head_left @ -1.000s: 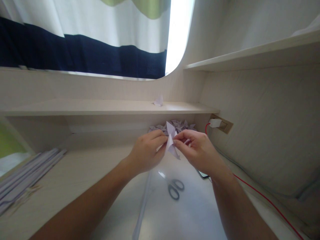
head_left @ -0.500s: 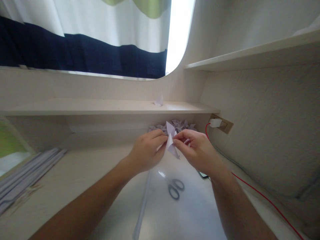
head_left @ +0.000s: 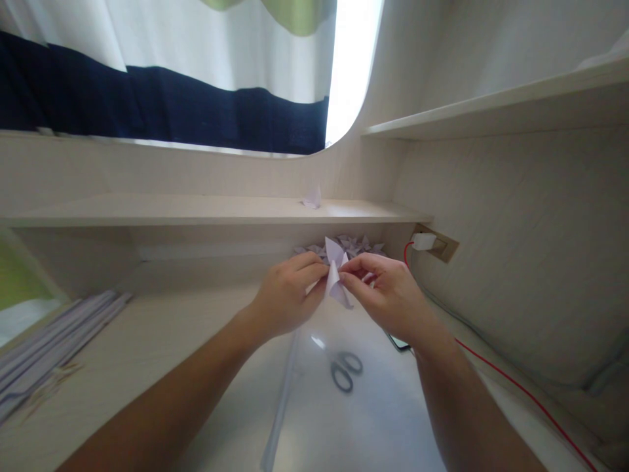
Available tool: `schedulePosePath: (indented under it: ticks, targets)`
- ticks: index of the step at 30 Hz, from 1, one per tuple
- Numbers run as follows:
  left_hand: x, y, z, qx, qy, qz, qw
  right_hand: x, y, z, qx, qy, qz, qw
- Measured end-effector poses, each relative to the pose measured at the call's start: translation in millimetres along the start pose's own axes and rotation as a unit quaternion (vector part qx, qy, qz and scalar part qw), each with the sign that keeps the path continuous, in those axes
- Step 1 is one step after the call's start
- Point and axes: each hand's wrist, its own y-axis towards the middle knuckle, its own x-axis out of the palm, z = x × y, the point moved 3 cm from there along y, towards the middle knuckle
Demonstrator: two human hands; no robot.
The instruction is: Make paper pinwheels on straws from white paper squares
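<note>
Between my two hands is a folded piece of pale paper (head_left: 333, 280), pointed at its top and flaring into a loose flap below. My left hand (head_left: 293, 288) is closed on its left side, fingertips partly hidden behind the paper. With thumb and forefinger, my right hand (head_left: 381, 288) pinches its right edge. Both hands are raised over the desk. Behind them lies a heap of folded paper pieces (head_left: 361, 246), partly covered by the hands and the held paper. Below the hands, scissors (head_left: 346, 370) with dark handles rest on the desk.
A long narrow strip (head_left: 281, 406) lies left of the scissors. Paper strips (head_left: 59, 344) are stacked at the left. One folded paper (head_left: 312, 196) stands on the shelf (head_left: 221, 208). A phone (head_left: 399, 343) shows under my right wrist. A red cable (head_left: 521, 388) runs from a white charger (head_left: 423, 241).
The lower flap of the paper has shifted slightly up and left. Both hands keep their hold and have barely moved.
</note>
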Motion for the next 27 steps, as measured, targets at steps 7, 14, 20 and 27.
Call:
schedulePosePath:
  ticks: [7, 14, 20, 27]
  targets:
    - [-4.9, 5, -4, -0.017, -0.135, -0.021, 0.991, -18, 6, 8, 0.012, 0.011, 0.059, 0.998]
    - [-6.9, 8, -1, -0.027, -0.277, -0.061, 0.959, -16, 9, 26, 0.076, 0.196, -0.087, 0.974]
    - [-5.2, 6, -6, -0.062, -0.322, -0.089, 0.940, -11, 6, 29, 0.113, 0.289, -0.101, 0.945]
    - [-4.0, 4, -7, -0.048, -0.356, -0.122, 0.925, -9, 5, 29, 0.120, 0.324, -0.092, 0.934]
